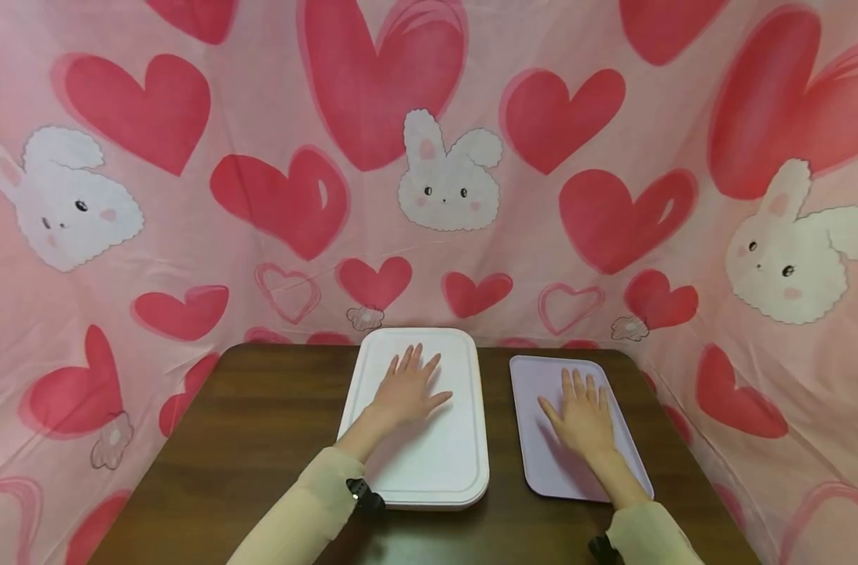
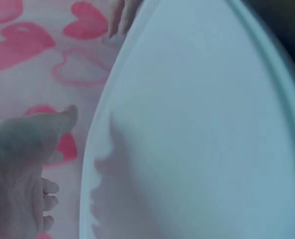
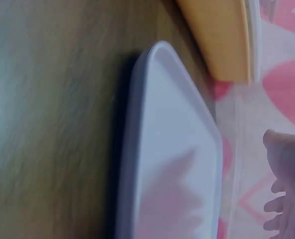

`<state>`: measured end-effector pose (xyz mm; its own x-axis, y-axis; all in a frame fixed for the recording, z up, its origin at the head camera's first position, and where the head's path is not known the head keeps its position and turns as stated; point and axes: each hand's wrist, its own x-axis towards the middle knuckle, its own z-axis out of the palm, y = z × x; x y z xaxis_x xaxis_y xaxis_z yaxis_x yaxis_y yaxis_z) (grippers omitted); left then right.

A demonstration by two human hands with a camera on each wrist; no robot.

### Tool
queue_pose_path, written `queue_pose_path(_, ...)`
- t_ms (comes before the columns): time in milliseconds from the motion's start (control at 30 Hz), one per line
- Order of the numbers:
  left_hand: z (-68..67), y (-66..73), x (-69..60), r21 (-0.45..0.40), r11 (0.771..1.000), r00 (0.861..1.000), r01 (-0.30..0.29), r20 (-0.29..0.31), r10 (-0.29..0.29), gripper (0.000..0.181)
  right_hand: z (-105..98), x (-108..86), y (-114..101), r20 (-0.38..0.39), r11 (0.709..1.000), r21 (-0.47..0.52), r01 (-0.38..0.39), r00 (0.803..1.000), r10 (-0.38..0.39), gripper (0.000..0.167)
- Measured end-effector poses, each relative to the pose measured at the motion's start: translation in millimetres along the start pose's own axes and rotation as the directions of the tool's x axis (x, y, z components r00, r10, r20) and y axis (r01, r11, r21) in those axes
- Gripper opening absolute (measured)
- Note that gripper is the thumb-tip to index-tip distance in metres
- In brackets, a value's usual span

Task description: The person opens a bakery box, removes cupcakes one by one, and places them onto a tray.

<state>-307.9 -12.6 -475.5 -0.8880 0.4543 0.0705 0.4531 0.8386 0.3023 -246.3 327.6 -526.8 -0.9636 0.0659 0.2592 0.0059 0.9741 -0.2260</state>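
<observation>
A white rectangular lid [image 1: 429,463] tops a box whose orange-yellow side [image 3: 212,35] shows in the right wrist view. My left hand [image 1: 403,388] is spread over the lid, fingers straight, holding nothing. In the left wrist view this hand [image 2: 18,169] is apart from the lid [image 2: 197,114] and casts a shadow on it. To the right lies a shallow light-purple tray [image 1: 542,463] with nothing in it. Over the tray, my right hand [image 1: 584,416] has its fingers extended and holds nothing. Its shadow falls on the tray [image 3: 172,129] in the right wrist view.
Both lie on a dark brown wooden table [image 1: 259,439], with a strip of wood between them. A pink cloth [image 1: 259,102] with hearts and rabbits hangs behind the table and along both sides. Black wrist cameras [image 1: 363,496] sit by the cream sleeves.
</observation>
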Motion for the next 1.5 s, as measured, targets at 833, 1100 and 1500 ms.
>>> queue_pose_path(833, -17.6, -105.8, -62.7, -0.099, 0.972, 0.972, 0.212, -0.085, -0.22, 0.085, 14, 21.1, -68, -0.038, 0.973, 0.154, 0.173, 0.985, -0.169, 0.076)
queue_pose_path(1100, -14.5, -115.5, -71.9, -0.046, 0.975, 0.973, 0.216, -0.071, -0.219, 0.084, 20, 22.7, -80, -0.022, 0.971, 0.096, 0.221, 0.975, -0.22, 0.076)
queue_pose_path(1500, -13.6, -119.7, -71.0, -0.143, 0.961, 0.968, 0.238, -0.047, -0.247, 0.082, 14, 22.6, -99, -0.017, 0.964, 0.166, 0.208, 0.978, -0.208, 0.071)
